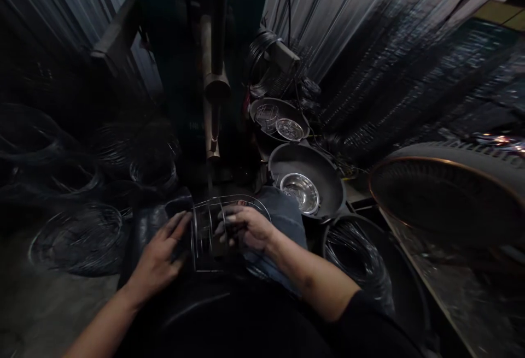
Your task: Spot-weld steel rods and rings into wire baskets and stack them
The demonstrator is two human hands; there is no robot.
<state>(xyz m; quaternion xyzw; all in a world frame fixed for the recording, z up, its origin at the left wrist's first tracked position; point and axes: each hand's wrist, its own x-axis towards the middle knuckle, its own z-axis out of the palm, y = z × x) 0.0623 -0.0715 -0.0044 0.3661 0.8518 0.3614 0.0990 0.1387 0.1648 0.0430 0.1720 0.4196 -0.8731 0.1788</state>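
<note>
A bent wire frame [209, 240] with curved and straight rods stands in front of my body, below the metal machine column [215, 87]. My left hand [164, 251] is at the frame's left side, its fingers loosely bent and blurred; whether it touches the wire is unclear. On the right side, my right hand [246, 226] has its fingers curled around or beside the frame's wires. Its dark fingertips blur into the background, so its exact hold cannot be made out.
Right of my knee, a dark pan [328, 180] holds a shiny metal bowl [305, 191]. Behind it sits another pan [297, 107] with a small dish. Wire coils [361, 259] lie at the lower right, and more wire [82, 240] at the left.
</note>
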